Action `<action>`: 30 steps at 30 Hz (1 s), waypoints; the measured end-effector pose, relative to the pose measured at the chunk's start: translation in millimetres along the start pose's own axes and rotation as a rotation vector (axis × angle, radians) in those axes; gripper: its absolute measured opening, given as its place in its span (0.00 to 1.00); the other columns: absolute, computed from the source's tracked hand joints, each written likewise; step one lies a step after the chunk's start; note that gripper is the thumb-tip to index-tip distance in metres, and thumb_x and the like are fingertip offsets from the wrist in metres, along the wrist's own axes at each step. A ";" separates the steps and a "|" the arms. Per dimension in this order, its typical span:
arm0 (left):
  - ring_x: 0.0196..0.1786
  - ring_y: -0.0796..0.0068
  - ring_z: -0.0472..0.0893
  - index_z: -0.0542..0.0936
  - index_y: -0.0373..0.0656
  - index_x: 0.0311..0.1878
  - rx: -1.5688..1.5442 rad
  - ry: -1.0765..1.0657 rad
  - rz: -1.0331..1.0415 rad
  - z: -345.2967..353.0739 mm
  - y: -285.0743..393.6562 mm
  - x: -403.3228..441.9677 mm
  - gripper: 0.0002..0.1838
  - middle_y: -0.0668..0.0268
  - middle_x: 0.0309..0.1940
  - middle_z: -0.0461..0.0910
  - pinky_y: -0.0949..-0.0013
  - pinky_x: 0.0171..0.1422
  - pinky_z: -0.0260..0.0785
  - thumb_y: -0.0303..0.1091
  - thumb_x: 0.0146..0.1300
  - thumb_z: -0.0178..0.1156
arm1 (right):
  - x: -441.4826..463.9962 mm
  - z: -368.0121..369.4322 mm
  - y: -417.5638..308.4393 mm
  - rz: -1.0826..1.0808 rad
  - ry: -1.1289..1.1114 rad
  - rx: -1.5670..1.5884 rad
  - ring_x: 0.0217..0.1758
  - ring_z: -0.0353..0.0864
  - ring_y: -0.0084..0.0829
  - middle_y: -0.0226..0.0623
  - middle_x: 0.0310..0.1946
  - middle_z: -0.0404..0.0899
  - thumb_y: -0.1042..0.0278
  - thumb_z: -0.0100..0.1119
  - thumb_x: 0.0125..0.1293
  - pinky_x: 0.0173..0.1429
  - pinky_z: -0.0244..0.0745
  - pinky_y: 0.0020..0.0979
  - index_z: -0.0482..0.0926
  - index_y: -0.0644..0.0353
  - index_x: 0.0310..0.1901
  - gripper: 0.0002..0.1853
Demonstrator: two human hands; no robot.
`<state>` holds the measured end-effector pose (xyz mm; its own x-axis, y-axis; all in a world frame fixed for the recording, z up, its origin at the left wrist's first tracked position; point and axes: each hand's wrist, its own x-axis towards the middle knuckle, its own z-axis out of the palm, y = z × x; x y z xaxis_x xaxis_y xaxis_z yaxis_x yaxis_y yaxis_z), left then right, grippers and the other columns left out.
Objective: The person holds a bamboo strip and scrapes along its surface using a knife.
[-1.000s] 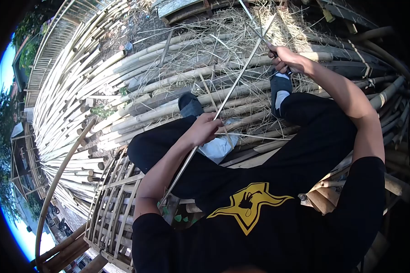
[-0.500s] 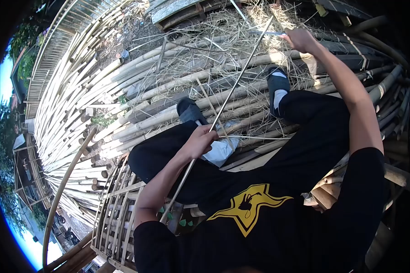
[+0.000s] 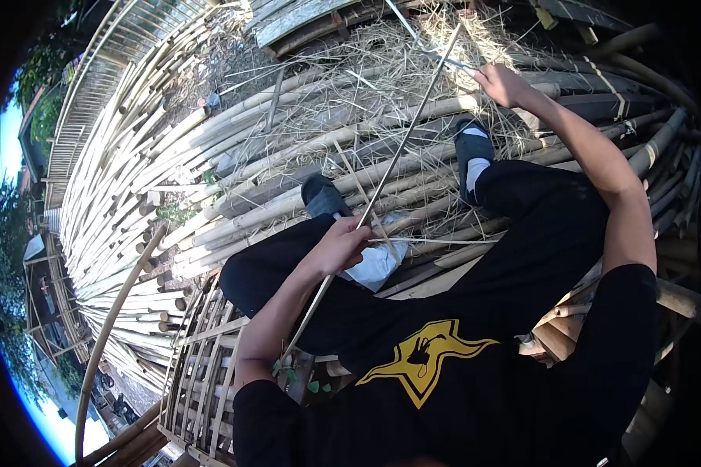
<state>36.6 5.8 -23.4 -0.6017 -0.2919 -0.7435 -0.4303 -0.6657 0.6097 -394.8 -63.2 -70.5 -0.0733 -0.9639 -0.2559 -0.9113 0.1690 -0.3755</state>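
My left hand [image 3: 341, 247] is closed around a long, thin bamboo strip [image 3: 401, 144], which runs slantwise from beside my left forearm up to the top of the view. Near the strip's far end, my right hand [image 3: 500, 84] grips a knife [image 3: 450, 62] by its handle, mostly hidden in the fist. The blade points left and crosses the strip; whether they touch I cannot tell. A white cloth or bag [image 3: 374, 266] lies just below my left hand, between my legs.
Bamboo poles [image 3: 249, 163] lie under and ahead of my feet, with thin shavings [image 3: 382, 50] scattered over them. A woven bamboo lattice [image 3: 202, 373] stands at lower left, beside a curved pole [image 3: 109, 335]. A wooden bench-like piece [image 3: 304, 23] is at the top.
My right hand first moved up and right, opening distance from my left hand, then came slightly down and left with the knife. My left hand stays closed on the strip, little moved.
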 end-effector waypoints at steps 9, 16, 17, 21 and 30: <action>0.10 0.87 0.56 0.67 0.41 0.30 0.149 0.083 0.008 9.3 11.5 -23.7 0.07 0.77 0.14 0.59 0.77 0.12 0.47 0.30 0.65 0.48 | -25.6 18.0 -61.8 -0.194 0.082 -0.145 0.34 0.79 0.49 0.53 0.26 0.76 0.45 0.34 0.72 0.44 0.73 0.47 0.75 0.64 0.36 0.28; 0.08 0.86 0.53 0.66 0.43 0.30 -0.089 -0.013 -0.119 26.6 14.6 -51.2 0.06 0.77 0.11 0.57 0.80 0.10 0.46 0.29 0.65 0.49 | 7.5 -14.4 45.8 -0.197 0.177 -0.401 0.34 0.78 0.53 0.52 0.27 0.78 0.45 0.40 0.71 0.41 0.72 0.49 0.74 0.61 0.37 0.24; 0.08 0.87 0.53 0.65 0.43 0.31 -0.084 -0.008 -0.137 26.0 11.1 -48.5 0.06 0.77 0.11 0.56 0.80 0.10 0.46 0.29 0.65 0.48 | 1.1 -16.3 50.2 -0.181 0.186 -0.399 0.34 0.78 0.53 0.52 0.27 0.78 0.45 0.40 0.71 0.41 0.72 0.49 0.74 0.61 0.37 0.24; 0.07 0.87 0.53 0.64 0.44 0.31 -0.069 0.009 -0.194 30.4 13.2 -69.3 0.06 0.77 0.11 0.56 0.80 0.09 0.45 0.28 0.65 0.48 | -5.9 -11.3 46.7 -0.172 0.055 -0.433 0.35 0.78 0.55 0.53 0.28 0.78 0.44 0.39 0.71 0.42 0.72 0.49 0.74 0.63 0.39 0.26; 0.08 0.87 0.52 0.63 0.47 0.28 -0.253 0.166 -0.311 13.2 -14.2 -134.5 0.09 0.78 0.10 0.54 0.81 0.10 0.44 0.29 0.65 0.49 | -42.6 -104.9 312.5 0.591 0.316 -0.628 0.44 0.82 0.50 0.51 0.40 0.81 0.62 0.43 0.67 0.46 0.77 0.46 0.80 0.62 0.45 0.17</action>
<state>114.8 63.6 71.6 -0.3440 -0.1437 -0.9279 -0.3834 -0.8806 0.2785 -718.9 9.1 -83.5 -0.6208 -0.7831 0.0376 -0.7362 0.5988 0.3153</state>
